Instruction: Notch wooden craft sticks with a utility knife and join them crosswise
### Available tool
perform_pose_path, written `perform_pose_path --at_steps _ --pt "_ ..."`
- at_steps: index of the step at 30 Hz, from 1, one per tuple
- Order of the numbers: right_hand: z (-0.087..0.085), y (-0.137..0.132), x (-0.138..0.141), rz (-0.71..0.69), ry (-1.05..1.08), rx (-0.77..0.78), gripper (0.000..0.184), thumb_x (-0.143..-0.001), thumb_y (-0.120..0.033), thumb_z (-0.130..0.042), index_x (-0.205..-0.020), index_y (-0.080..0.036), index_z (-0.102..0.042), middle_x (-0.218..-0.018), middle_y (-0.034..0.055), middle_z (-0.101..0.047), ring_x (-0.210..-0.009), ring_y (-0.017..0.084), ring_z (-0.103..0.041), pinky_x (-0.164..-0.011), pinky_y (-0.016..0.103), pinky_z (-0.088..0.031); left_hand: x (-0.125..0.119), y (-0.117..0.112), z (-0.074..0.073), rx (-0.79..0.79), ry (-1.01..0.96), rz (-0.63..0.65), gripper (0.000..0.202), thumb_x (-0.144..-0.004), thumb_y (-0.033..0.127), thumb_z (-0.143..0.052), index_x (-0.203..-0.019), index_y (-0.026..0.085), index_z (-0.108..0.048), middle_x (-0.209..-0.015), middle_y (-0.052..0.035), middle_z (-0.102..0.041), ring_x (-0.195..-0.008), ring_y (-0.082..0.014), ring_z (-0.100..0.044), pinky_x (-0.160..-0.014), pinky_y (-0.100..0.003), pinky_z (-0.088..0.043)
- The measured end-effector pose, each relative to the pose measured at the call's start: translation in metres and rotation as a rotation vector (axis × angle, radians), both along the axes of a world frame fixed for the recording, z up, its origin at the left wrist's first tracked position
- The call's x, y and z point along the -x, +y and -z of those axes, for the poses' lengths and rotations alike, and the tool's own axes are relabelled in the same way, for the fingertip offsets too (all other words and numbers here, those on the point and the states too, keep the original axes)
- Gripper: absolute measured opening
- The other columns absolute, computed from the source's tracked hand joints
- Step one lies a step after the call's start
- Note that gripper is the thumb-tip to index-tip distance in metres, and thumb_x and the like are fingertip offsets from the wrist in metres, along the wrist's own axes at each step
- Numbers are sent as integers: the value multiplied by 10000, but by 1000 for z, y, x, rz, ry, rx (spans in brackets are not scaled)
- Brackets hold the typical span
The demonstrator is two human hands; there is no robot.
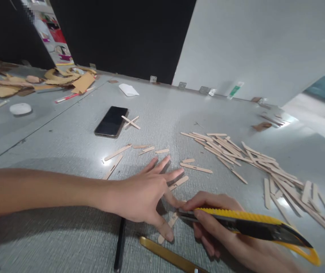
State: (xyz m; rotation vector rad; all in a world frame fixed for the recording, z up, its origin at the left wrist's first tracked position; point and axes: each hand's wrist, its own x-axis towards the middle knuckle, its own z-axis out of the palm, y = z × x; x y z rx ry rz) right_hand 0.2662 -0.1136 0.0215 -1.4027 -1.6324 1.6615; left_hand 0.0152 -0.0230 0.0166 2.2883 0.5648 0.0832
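Note:
My right hand (222,223) grips a yellow and black utility knife (247,223), its front end pointing left at a wooden craft stick (168,226). My left hand (148,191) lies spread on the table, thumb and index finger pressing that stick down near the knife. The blade's tip is hard to make out against the stick. Beyond my left fingers are cut stick pieces (162,151) and a notched stick (196,168). Below my hands lie a gold-coloured flat strip (170,254) and a thin black rod (119,244), partly under my left wrist.
A loose heap of craft sticks (225,148) spreads over the right side. Further back sit a black phone (111,122), two crossed sticks (131,122), folded white paper (128,90) and a white mouse (20,109). Cardboard scraps (14,85) pile at the far left; upright panels (122,38) border the back.

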Motion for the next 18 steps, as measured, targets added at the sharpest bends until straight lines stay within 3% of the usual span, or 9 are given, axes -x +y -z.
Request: perform_pose_path --at_steps 4,8,10,11,14,18 --pt "-1 10 -11 -137 23 -152 348 -1074 -539 -623 -1138 -231 -771 -774 27 -721 -561 114 -660 -530 206 -546 -1 1 1 56 -27 -5 586 -769 676 -875 -1311 479 -769 -1822 58 -62 -1608 -470 233 -1241 -785 123" --pt "-7 9 -10 -177 -96 -320 304 -1054 -520 -648 -1129 -292 -835 -802 52 -785 -592 162 -696 -598 272 -605 0 1 0 59 -29 5 618 -781 671 -868 -1349 459 -751 -1823 20 -64 -1614 -449 236 -1255 -753 122" --pt "-5 -1 -1 -94 -148 -302 339 -1090 -521 -572 -1164 -287 -805 -675 16 -727 -537 167 -682 -559 274 -607 1 1 0 43 -27 15 605 -783 694 -854 -1332 457 -761 -1825 0 -56 -1611 -445 236 -1249 -764 103" --pt "-3 -8 5 30 -177 -293 351 -1102 -530 -542 -1169 -282 -781 -626 -9 -686 -517 163 -680 -539 262 -605 1 0 -1 31 -31 16 594 -788 700 -846 -1325 459 -765 -1826 -7 -63 -1611 -448 232 -1241 -781 87" --pt "5 -28 23 215 -164 -207 435 -1093 -613 -505 -1068 -254 -749 -603 -24 -670 -420 143 -640 -432 240 -554 1 -1 -3 -12 -49 22 568 -818 694 -822 -1335 468 -756 -1824 -33 -108 -1612 -462 205 -1207 -840 31" --pt "7 -30 26 239 -187 -134 456 -1124 -608 -427 -1163 -244 -697 -627 -28 -696 -423 141 -657 -418 226 -545 1 -1 -3 -40 -56 21 537 -802 682 -840 -1292 472 -778 -1819 -49 -161 -1614 -481 161 -1179 -879 -7"
